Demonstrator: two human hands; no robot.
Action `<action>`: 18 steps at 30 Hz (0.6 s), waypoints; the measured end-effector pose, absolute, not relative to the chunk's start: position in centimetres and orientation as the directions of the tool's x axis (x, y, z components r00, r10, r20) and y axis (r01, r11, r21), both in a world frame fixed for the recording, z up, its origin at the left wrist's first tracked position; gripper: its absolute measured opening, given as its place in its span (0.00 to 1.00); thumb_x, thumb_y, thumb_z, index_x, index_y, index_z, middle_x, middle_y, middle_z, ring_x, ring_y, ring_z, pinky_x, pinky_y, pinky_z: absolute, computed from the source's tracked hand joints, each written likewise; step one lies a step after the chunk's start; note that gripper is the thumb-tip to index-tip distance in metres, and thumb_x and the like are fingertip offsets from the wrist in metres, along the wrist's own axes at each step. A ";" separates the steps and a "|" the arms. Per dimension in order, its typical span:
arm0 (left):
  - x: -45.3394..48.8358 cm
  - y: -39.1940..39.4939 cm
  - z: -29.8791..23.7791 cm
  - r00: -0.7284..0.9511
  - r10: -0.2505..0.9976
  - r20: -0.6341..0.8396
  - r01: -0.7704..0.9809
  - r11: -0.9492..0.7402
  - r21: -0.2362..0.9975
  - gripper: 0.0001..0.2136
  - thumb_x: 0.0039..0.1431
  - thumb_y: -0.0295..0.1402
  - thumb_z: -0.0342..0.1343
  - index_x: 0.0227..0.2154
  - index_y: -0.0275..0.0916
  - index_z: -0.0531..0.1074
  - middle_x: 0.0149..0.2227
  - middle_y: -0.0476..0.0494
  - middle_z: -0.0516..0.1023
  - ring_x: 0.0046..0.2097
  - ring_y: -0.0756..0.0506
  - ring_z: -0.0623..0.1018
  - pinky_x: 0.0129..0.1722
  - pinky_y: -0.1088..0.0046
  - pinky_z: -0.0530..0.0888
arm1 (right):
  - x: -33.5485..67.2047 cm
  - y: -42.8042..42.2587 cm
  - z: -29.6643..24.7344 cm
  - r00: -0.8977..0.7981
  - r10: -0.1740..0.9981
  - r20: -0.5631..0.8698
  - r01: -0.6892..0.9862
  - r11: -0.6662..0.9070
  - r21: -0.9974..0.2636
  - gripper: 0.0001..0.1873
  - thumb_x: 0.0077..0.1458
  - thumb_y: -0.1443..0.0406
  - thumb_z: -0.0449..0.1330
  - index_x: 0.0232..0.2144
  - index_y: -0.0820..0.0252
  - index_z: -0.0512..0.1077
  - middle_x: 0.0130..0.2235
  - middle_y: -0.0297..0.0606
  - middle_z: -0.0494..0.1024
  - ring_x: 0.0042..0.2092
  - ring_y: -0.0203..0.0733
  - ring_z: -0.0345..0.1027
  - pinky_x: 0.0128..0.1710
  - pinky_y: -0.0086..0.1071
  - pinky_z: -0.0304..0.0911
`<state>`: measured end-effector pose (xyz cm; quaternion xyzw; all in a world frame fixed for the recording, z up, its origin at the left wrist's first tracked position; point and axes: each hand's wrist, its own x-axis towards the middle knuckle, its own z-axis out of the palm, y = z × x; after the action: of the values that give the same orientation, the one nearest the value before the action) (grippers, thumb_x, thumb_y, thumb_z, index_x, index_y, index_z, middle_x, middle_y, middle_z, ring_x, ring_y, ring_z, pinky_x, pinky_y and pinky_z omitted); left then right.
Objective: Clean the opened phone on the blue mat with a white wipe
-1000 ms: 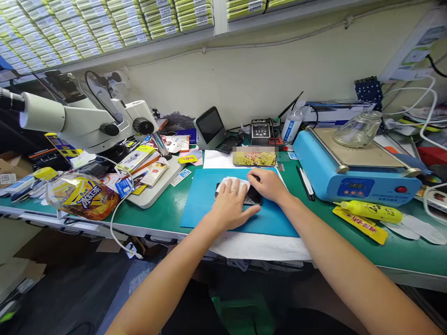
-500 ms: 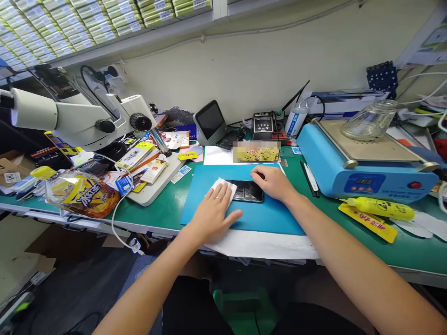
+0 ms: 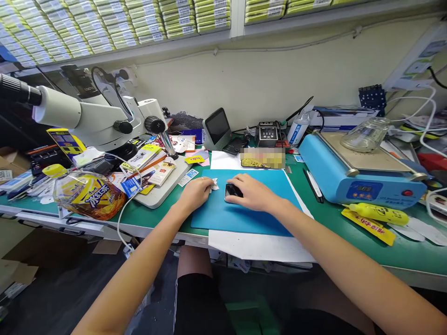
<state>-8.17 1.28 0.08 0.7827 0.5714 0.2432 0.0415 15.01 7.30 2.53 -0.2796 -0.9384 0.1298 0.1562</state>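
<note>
On the blue mat (image 3: 251, 223) my right hand (image 3: 253, 191) is wrapped over a dark smartphone (image 3: 232, 190), thumb along the near side and fingers along the far side. Much of the phone is hidden under the palm. To its left, my left hand (image 3: 195, 193) is closed on a crumpled white wipe (image 3: 214, 185), part of which sticks out past the fingers. A small gap separates the wipe from the phone. White paper (image 3: 258, 246) shows under the mat's near edge.
At left stand a microscope (image 3: 101, 123) and a bottle of tea (image 3: 91, 193). A blue heating plate (image 3: 363, 186) with a glass jar (image 3: 366, 134) on it is at right. Behind the mat lies a phone with a yellow picture (image 3: 258, 161); tweezers (image 3: 313, 185) lie right of the mat.
My left hand has lifted off the phone, moved left and bunched up the wipe. My right hand has gone from the phone's right end to a grip over it. The view has shifted.
</note>
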 end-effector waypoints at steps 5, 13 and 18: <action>-7.7 1.4 -0.6 0.251 0.893 0.373 0.832 -0.396 0.387 0.10 0.58 0.22 0.51 0.37 0.42 0.74 0.43 0.45 0.80 0.48 0.42 0.77 0.52 0.64 0.73 | 13.1 7.4 1.9 -0.804 0.563 0.192 0.519 0.821 -0.237 0.26 0.55 0.45 0.62 0.46 0.58 0.72 0.44 0.47 0.74 0.45 0.55 0.67 0.41 0.44 0.64; -7.7 1.9 -1.3 0.294 0.883 0.367 0.801 -0.437 0.409 0.12 0.53 0.24 0.53 0.40 0.41 0.72 0.43 0.44 0.77 0.47 0.40 0.74 0.52 0.60 0.70 | 12.7 8.1 1.5 -0.813 0.546 0.204 0.498 0.833 -0.242 0.29 0.49 0.42 0.66 0.40 0.57 0.68 0.42 0.45 0.74 0.44 0.53 0.66 0.39 0.42 0.62; -7.6 2.0 -1.4 0.317 0.872 0.372 0.796 -0.458 0.397 0.15 0.55 0.27 0.54 0.46 0.40 0.74 0.46 0.43 0.77 0.47 0.39 0.73 0.52 0.59 0.70 | 12.7 8.3 1.2 -0.807 0.547 0.222 0.485 0.829 -0.279 0.30 0.47 0.42 0.66 0.40 0.57 0.66 0.43 0.44 0.73 0.43 0.52 0.65 0.39 0.41 0.62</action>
<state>-7.59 2.00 -1.44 0.8083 0.5159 0.2748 0.0699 12.73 8.29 1.15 -0.2730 -0.9448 0.1051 0.1478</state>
